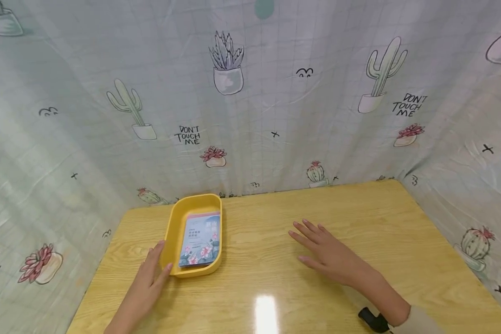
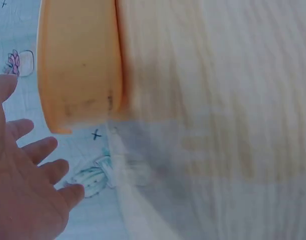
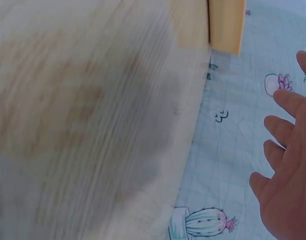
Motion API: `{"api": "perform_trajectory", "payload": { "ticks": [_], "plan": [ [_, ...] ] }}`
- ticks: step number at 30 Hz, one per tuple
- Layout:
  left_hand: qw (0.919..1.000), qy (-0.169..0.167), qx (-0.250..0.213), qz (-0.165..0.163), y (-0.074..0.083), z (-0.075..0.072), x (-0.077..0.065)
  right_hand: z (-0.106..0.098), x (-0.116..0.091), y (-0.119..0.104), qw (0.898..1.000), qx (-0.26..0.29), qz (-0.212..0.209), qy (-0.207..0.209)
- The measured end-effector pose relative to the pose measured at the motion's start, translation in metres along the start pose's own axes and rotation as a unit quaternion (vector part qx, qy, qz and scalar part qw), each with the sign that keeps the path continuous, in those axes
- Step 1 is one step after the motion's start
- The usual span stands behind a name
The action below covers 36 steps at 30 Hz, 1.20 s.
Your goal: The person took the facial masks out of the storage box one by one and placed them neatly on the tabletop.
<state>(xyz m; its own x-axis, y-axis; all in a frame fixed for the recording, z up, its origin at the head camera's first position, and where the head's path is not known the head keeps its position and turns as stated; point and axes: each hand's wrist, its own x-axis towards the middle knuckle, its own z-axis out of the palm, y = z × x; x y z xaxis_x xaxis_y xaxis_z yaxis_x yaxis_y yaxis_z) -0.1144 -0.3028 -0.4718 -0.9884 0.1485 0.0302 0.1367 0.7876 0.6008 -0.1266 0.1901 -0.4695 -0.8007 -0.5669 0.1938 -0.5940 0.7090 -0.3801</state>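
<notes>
A yellow plastic tray (image 1: 222,232) with raised walls stands on the left part of the table. Inside it lies a flat pale-blue packet (image 1: 200,239) printed with pink flowers and lettering, with a pink edge showing behind it. At the tray's left near corner is my left hand (image 1: 144,283), its fingers spread and reaching along the wall; in the left wrist view a gap shows between the fingers and the tray (image 2: 80,60). My right hand (image 1: 331,255) hovers over the table to the right, fingers extended, holding nothing. The right wrist view shows the tray's end (image 3: 227,25) well apart from that hand.
The wooden table (image 1: 267,236) is bounded at the back and sides by a hanging curtain (image 1: 271,102) printed with cacti. A black object (image 1: 373,320) is at the right wrist, by the sleeve. Light glares off the table's near middle.
</notes>
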Motion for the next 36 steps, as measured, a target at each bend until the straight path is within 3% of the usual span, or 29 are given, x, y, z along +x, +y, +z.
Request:
{"api": "perform_trajectory", "payload": {
  "ticks": [10, 14, 20, 23, 29, 33, 36],
  "plan": [
    [0.9922, -0.043, -0.113, -0.029, -0.019, -0.014, 0.001, 0.008, 0.009, -0.013, 0.999, 0.037, -0.017, -0.017],
    [0.9827, -0.048, -0.175, -0.038, -0.024, -0.021, 0.003, 0.010, 0.027, -0.022, 0.998, 0.040, -0.044, -0.022],
    [0.9690, -0.031, -0.244, -0.020, -0.029, -0.017, 0.004, 0.013, 0.050, -0.037, 0.996, 0.055, -0.065, -0.039],
    [0.9579, -0.034, -0.284, -0.023, -0.032, -0.012, 0.006, 0.016, 0.060, -0.044, 0.994, 0.067, -0.068, -0.047],
    [0.9253, -0.048, -0.376, -0.021, -0.038, -0.005, 0.013, 0.022, 0.080, -0.058, 0.991, 0.090, -0.066, -0.068],
    [0.9106, -0.057, -0.408, -0.030, -0.040, -0.005, 0.015, 0.026, 0.096, -0.068, 0.989, 0.103, -0.074, -0.076],
    [0.9055, -0.061, -0.418, -0.041, -0.039, -0.006, 0.017, 0.029, 0.108, -0.075, 0.987, 0.114, -0.077, -0.077]
  ]
}}
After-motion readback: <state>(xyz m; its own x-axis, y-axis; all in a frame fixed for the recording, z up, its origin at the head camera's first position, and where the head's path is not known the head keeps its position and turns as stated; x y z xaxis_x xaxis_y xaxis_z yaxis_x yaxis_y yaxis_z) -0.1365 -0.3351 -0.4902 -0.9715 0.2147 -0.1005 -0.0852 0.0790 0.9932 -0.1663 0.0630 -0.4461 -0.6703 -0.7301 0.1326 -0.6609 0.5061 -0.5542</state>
